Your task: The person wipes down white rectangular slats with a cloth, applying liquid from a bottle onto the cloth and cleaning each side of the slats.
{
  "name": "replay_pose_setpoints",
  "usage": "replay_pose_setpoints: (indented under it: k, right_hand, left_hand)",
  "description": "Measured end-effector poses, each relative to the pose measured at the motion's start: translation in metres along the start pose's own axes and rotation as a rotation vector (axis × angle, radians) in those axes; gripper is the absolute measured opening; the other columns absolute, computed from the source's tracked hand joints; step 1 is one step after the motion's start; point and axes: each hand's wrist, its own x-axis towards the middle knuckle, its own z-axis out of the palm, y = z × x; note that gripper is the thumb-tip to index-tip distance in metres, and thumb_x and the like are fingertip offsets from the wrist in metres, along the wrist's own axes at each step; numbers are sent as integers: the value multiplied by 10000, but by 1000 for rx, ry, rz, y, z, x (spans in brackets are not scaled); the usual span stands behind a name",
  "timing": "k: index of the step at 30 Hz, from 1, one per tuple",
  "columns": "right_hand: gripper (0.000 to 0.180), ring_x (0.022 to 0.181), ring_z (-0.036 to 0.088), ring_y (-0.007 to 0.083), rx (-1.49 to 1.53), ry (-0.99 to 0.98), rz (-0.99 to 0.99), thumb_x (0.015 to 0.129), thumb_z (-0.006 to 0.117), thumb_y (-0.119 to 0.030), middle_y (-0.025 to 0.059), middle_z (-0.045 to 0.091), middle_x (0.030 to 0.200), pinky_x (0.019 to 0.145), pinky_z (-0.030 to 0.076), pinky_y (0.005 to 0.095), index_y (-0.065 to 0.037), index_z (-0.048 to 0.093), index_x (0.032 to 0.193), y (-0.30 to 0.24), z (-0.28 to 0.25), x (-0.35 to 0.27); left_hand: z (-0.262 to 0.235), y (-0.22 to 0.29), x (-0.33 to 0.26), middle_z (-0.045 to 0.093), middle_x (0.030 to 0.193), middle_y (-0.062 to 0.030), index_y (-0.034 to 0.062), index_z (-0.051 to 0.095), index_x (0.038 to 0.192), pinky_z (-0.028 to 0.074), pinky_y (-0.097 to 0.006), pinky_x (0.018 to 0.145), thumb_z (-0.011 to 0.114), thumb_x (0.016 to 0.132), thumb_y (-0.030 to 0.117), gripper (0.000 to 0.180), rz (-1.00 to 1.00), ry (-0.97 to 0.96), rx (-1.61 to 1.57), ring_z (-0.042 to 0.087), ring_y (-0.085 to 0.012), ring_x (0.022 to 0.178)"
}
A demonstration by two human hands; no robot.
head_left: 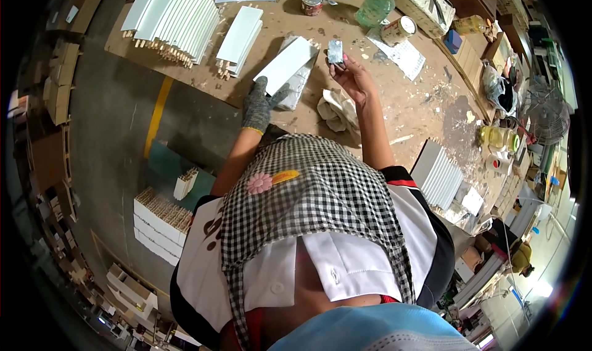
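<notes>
My left hand (259, 104), in a grey knitted glove, grips the near end of a white board (287, 66). Short wooden dowels stick out at the board's far end. It rests at a slant on a wrapped, pale bundle (302, 93) on the workbench. Just right of the board, my bare right hand (354, 79) holds up a small flat grey rectangular piece (335, 52) between thumb and fingers; its exact kind is unclear. A crumpled beige cloth (338, 111) lies below that hand.
White dowelled boards are stacked at the bench's far left (172, 21), with a smaller stack (239, 39) beside them. Farther off stand an open tin (312, 4), a green-capped bottle (376, 7) and a white tub (399, 30). Grey-white strips (436, 175) lie at the right.
</notes>
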Motion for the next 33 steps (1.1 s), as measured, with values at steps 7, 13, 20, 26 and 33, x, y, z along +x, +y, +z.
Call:
replay_pose_setpoints:
  k: [7,13,20,26,33]
  right_hand:
    - [460,973,617,172,-42,-39,-67,971,620,-124,66,604,1243,829,520,286,-71,504,1413,-2,1,-3]
    - [541,908,575,107,-258,-1,-185,929,626,-14,47,614,1169,774,474,225,-18,461,1444,-1,6,-9]
    - [464,871,596,112,-32,-162,-84,918,632,-2,67,663,1133,774,497,247,-13,527,1370,4,-17,-1]
    - [411,886,620,146,-360,39,-175,915,687,-109,61,665,1058,773,510,280,0,583,1297,6,-4,4]
    - [445,831,645,219,-1583,282,-825,836,778,-178,126,653,1006,699,540,334,-75,657,1252,32,33,5]
  left_hand:
    - [-7,-3,8,505,1259,-251,-151,421,1316,673,-368,732,520,1005,192,473,33,-31,73,646,-333,1026]
    - [-13,-7,17,529,1226,-253,-146,460,1283,670,-367,726,552,989,218,476,42,-15,50,641,-337,1026]
    - [-13,-5,16,535,1215,-245,-122,467,1300,670,-368,725,562,985,225,479,28,-33,64,616,-333,1070]
    - [-12,-5,12,526,1235,-242,-124,458,1312,668,-345,728,560,988,213,478,19,-3,66,609,-311,1083]
    - [-4,-3,8,534,1221,-251,-131,447,1313,669,-336,704,559,988,231,499,30,26,107,643,-317,1042]
